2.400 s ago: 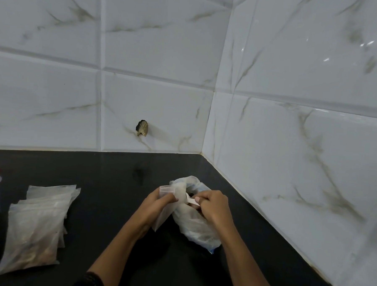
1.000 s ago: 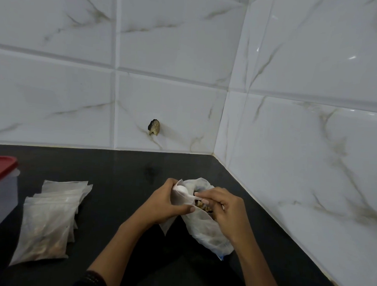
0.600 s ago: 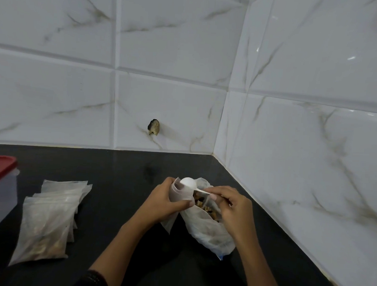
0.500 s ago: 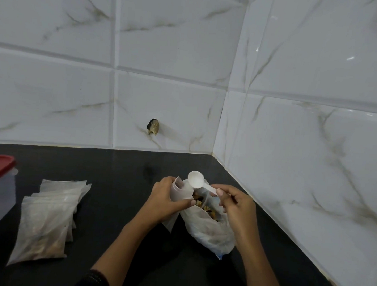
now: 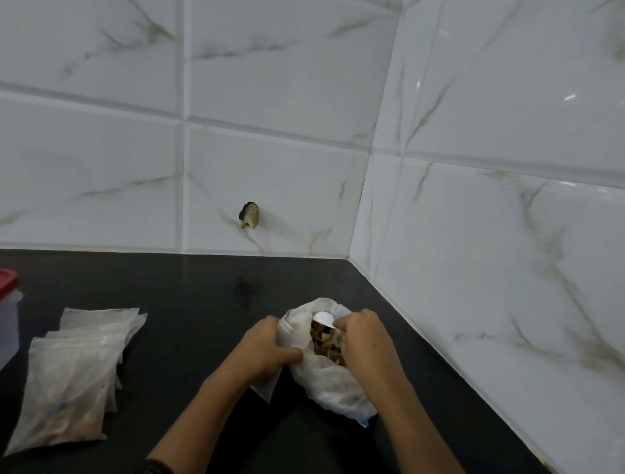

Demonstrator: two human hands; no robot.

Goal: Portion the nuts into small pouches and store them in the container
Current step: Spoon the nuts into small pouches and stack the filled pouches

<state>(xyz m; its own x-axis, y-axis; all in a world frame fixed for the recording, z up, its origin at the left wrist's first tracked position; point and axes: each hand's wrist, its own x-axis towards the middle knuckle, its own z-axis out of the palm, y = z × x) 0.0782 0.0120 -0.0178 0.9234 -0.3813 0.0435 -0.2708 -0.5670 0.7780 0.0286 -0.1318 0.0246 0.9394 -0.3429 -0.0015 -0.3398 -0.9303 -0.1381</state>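
Your right hand is gripping the scoop inside the nut bag; your left hand is pinching the pouch, immediately left.

No readable text, labels, brand marks, numbers or signs anywhere in the head view.
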